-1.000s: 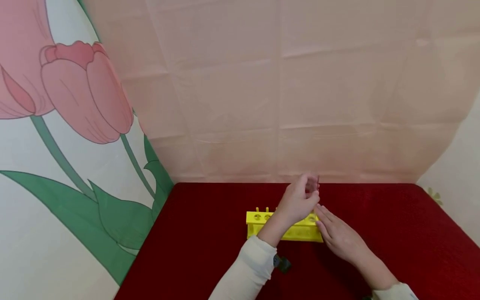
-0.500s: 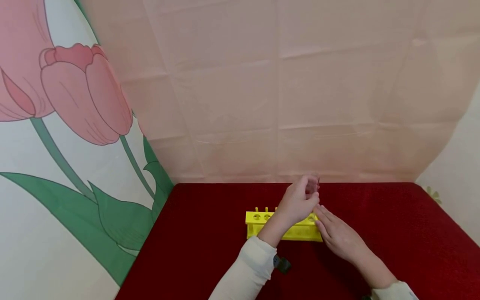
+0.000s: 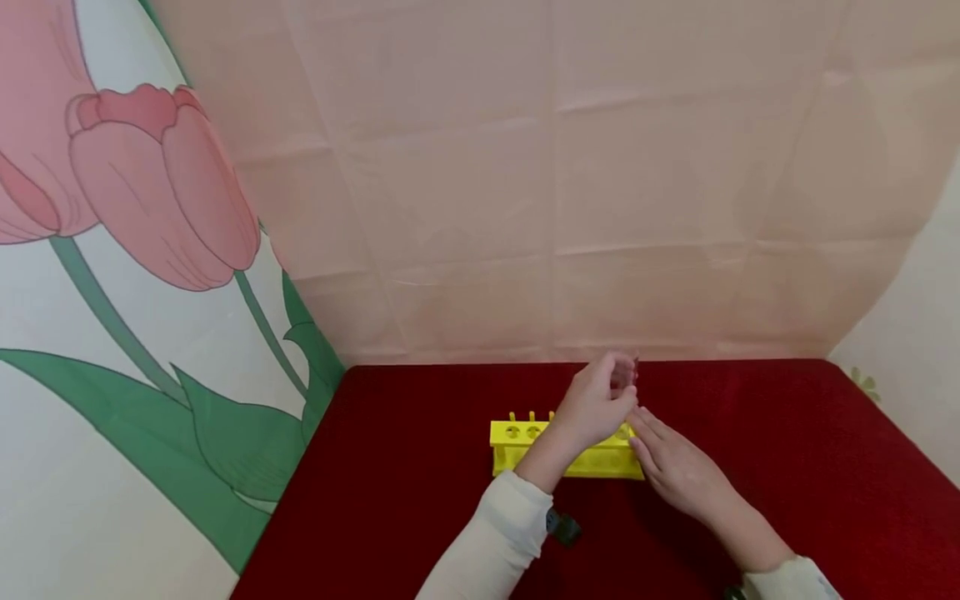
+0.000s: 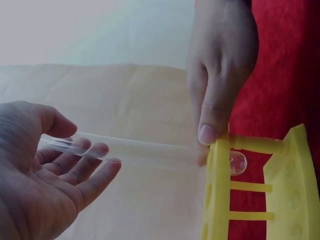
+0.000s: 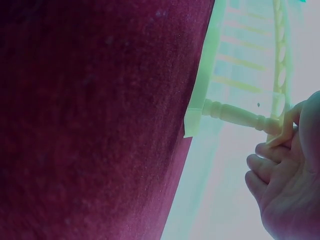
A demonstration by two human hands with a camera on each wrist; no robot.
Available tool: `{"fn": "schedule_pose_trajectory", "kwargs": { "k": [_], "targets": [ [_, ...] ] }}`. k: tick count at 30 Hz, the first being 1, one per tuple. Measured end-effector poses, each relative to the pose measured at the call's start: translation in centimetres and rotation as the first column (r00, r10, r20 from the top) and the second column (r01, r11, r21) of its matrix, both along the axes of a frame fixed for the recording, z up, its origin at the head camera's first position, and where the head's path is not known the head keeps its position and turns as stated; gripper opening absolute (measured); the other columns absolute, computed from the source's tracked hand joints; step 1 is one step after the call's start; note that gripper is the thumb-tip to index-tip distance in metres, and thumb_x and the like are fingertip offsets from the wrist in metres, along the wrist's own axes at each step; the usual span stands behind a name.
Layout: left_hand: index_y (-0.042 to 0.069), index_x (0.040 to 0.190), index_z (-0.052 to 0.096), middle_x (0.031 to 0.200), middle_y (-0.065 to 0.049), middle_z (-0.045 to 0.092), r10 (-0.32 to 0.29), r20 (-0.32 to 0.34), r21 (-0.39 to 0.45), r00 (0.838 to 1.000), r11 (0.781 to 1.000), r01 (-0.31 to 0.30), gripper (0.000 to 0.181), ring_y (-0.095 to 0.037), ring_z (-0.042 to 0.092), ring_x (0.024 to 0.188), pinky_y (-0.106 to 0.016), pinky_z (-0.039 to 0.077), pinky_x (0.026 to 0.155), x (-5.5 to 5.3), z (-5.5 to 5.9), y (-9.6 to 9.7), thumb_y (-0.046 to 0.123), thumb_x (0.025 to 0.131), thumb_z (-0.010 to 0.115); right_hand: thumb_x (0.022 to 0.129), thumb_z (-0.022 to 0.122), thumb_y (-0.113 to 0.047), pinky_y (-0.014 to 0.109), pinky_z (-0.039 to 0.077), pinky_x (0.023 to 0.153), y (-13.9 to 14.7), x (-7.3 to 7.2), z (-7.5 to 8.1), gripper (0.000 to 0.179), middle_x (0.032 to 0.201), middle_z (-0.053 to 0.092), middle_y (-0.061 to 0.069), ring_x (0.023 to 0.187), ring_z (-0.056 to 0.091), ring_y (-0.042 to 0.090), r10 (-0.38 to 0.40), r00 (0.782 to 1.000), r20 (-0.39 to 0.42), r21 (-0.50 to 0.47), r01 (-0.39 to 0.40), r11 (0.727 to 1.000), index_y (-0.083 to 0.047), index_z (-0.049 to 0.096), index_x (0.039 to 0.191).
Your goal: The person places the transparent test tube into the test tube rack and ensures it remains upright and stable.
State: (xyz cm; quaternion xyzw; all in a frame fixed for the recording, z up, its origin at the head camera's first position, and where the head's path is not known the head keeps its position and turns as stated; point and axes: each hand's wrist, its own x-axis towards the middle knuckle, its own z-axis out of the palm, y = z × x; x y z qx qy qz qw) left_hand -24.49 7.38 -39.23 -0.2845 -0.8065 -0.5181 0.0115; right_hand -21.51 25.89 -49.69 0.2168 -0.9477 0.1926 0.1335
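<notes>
A yellow test tube rack (image 3: 600,463) stands on the red table, partly hidden by my left forearm in the head view. My left hand (image 3: 596,406) is above its right part, thumb and fingers loosely round a clear test tube (image 4: 145,147). In the left wrist view the tube passes through a hole in the rack's top bar, its rounded bottom (image 4: 238,163) showing below the bar. My right hand (image 3: 681,468) grips the right end of the top bar; in the right wrist view its fingers (image 5: 265,167) lie at the bar's end, beside a turned post (image 5: 235,115).
The red-covered table (image 3: 787,450) runs back to a pinkish cloth backdrop (image 3: 480,183). On the left hangs a sheet printed with tulips (image 3: 161,192). A small dark object (image 3: 567,530) shows beside my left cuff. Several rack holes are visible left of my left wrist.
Both hands keep nearly the same pose at the rack. The head view has shifted very slightly; nothing else has visibly moved.
</notes>
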Motion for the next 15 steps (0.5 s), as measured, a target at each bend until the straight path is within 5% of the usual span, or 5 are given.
{"fn": "schedule_pose_trajectory", "kwargs": {
  "k": [15],
  "targets": [
    [0.018,0.126,0.055,0.115,0.008,0.060,-0.009,0.003,-0.015,1.000,1.000,0.010,0.029,0.000,0.056,0.103,-0.015,0.049,0.091,-0.21,-0.56,0.11,0.012,0.098,0.063,0.107,0.050,-0.023,0.061,0.039,0.108,-0.02,0.01,0.32,0.048,0.150,0.046,0.028,0.138,0.045,0.044,-0.014,1.000,0.023,-0.011,0.014,1.000,0.004,0.048,0.146]
  ]
}}
